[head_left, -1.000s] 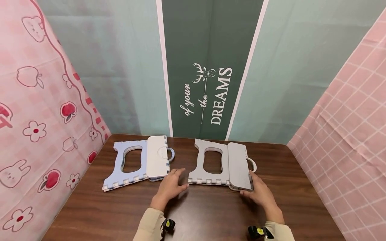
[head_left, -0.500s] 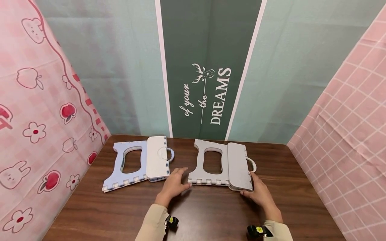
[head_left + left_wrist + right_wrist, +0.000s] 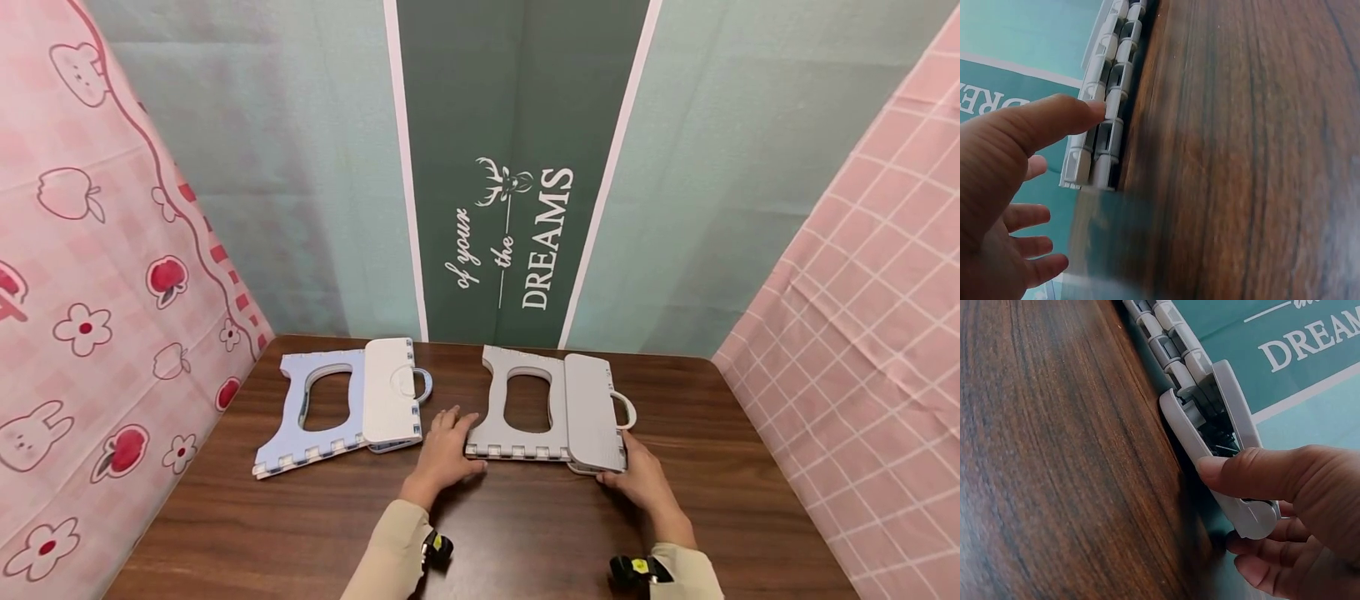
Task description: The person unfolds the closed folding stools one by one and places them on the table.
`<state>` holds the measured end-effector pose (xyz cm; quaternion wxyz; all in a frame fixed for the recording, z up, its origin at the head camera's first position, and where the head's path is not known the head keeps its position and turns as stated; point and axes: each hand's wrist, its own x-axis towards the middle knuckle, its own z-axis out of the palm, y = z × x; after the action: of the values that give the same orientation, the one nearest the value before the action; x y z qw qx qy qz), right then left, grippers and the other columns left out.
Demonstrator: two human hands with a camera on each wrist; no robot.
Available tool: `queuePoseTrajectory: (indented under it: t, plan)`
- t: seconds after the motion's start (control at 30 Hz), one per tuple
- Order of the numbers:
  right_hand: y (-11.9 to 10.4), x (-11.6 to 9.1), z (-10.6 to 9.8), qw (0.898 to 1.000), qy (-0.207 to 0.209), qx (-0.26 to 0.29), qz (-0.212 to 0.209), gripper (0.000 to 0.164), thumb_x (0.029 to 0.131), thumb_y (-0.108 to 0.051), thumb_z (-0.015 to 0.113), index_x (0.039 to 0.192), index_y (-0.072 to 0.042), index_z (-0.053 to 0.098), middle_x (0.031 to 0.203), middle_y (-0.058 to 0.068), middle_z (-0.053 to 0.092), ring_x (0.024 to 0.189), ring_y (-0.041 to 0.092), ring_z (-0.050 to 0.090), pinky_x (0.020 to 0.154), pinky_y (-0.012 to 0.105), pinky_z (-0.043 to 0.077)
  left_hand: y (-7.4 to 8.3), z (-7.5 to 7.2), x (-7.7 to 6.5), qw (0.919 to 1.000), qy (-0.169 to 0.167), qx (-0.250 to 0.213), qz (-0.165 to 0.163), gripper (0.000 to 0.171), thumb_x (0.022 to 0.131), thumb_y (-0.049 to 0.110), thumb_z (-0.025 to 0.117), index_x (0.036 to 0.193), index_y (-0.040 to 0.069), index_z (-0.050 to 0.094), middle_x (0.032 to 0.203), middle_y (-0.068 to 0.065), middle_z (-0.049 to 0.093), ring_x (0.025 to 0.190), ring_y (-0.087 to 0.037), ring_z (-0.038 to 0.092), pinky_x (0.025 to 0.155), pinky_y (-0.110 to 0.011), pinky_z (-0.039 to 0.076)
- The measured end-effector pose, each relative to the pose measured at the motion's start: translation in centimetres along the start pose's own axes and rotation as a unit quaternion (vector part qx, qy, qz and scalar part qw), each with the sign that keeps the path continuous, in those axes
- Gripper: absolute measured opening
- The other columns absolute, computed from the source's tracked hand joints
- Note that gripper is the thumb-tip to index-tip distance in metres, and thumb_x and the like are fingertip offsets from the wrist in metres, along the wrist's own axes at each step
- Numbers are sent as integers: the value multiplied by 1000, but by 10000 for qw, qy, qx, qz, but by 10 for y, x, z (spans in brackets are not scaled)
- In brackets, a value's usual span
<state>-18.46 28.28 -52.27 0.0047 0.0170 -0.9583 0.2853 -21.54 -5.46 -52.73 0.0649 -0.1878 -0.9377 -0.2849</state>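
Note:
A grey folding step stool (image 3: 588, 408) lies folded flat on the wooden table, its handle to the right. My right hand (image 3: 645, 479) grips its near right corner. In the right wrist view the thumb (image 3: 1229, 475) presses on the stool's end (image 3: 1254, 519), and the other fingers reach around the far side. My left hand (image 3: 446, 454) is at the near left corner, fingers spread. In the left wrist view its thumb tip (image 3: 1094, 111) is right at the hinged edge (image 3: 1110, 125); the index finger is mostly hidden behind the thumb.
A second folding stool (image 3: 322, 442), light blue with a white top panel (image 3: 384, 417), lies folded to the left of my left hand. The brown table (image 3: 540, 533) ends at a green curtain (image 3: 517, 83) behind, with pink cloths (image 3: 847, 350) on both sides.
My left hand has moved right, from beside the blue stool to the grey stool's left corner. The right hand stays at its corner, and both stools lie where they were.

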Motion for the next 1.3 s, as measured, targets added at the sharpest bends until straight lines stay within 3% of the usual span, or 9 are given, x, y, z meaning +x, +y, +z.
queuePoseTrajectory:
  t: [0.37, 0.57, 0.8, 1.1, 1.3]
  plan:
    - [1, 0, 2, 9999, -19, 37, 159, 91, 66, -20, 84, 131, 18, 34, 120, 39, 47, 107, 50, 47, 88, 55, 38, 13, 11, 9, 9996, -152, -252, -58, 71, 65, 26, 82, 124, -2, 54, 105, -14, 49, 97, -31, 46, 82, -41, 44]
    - [1, 1, 2, 9997, 25, 22, 262, 89, 64, -20, 84, 128, 19, 37, 118, 39, 48, 105, 52, 47, 86, 55, 39, 14, 23, 11, 9993, 277, 227, -100, 62, 59, 17, 86, 114, -1, 62, 95, -10, 53, 87, -30, 53, 77, -38, 47]
    - [-1, 2, 1, 9991, 17, 151, 396, 89, 62, -20, 85, 128, 18, 39, 118, 38, 48, 105, 52, 47, 87, 55, 38, 14, 28, 14, 9979, 529, 190, -310, 64, 52, 14, 89, 110, 1, 65, 93, -13, 55, 83, -32, 56, 73, -40, 49]
    - [-2, 0, 3, 9989, 109, 149, 434, 87, 64, -19, 84, 128, 17, 39, 118, 38, 49, 105, 53, 47, 86, 55, 38, 16, 28, 14, 9980, 408, 85, -466, 64, 54, 13, 88, 112, 0, 63, 93, -15, 53, 85, -34, 57, 73, -41, 49]
    - [-2, -8, 8, 9982, 192, 239, 518, 87, 63, -18, 84, 127, 18, 39, 117, 39, 48, 104, 54, 46, 86, 56, 39, 21, 26, 10, 9975, 403, 352, -464, 63, 52, 11, 89, 109, -1, 64, 92, -16, 56, 82, -33, 57, 73, -40, 49]
